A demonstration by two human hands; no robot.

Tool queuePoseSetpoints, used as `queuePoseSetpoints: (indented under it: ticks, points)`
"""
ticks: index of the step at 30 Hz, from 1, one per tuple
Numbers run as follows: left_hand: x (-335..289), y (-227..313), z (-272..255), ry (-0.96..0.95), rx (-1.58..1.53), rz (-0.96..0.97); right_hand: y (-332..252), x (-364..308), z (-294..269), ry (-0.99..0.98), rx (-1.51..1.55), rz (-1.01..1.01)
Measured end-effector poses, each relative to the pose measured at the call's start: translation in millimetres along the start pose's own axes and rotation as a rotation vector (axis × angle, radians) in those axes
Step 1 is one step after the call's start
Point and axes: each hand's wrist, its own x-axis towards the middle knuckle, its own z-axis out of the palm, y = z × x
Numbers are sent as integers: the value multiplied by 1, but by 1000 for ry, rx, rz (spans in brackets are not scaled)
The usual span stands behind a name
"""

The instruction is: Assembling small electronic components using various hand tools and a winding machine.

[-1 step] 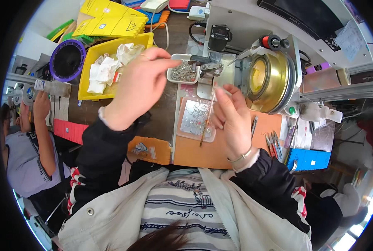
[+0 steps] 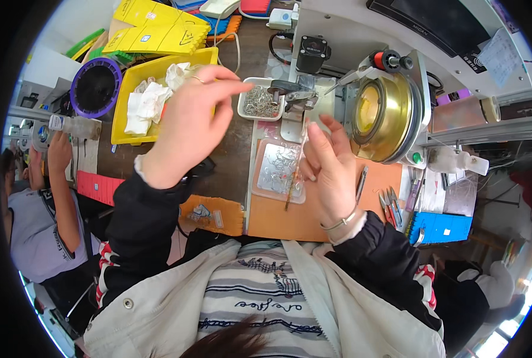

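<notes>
I'm seeing my left hand (image 2: 188, 122) hovering, as a moment ago, beside the white tray (image 2: 246, 107) of small metal parts, fingers pinched together; what they grasp I cannot tell. My right hand (image 2: 330, 170) is staying raised over the clear tray (image 2: 260, 185), fingers loosely released.

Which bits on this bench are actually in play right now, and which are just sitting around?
In play: left hand above the white tray of small metal parts; right hand over the flat tray of parts; brass-coloured winding machine.

Lying about: yellow bin of white cloths, purple-rimmed reel, blue box, tweezers.
</notes>
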Motion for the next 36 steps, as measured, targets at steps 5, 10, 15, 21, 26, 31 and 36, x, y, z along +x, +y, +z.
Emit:
queuePoseSetpoints:
  ticks: [5,10,15,21,26,31,36]
  points:
    - [28,8,-21,-52,-147,-75,-4,28,20,-57,77,-187]
    - [69,1,-14,-281,-574,-115,-3,28,23,19,188,-94]
    - [96,4,2,-528,-812,32,-1,30,14,-5,277,-83]
    - [99,3,4,-634,-609,79,5,28,14,-15,288,-106]
    - [100,0,8,-626,-561,135,7,28,14,-28,321,-150]
    - [107,-2,17,-605,-511,232,10,36,8,45,312,-112]
    - [116,-1,28,-669,-370,274,8,48,18,40,376,-115]
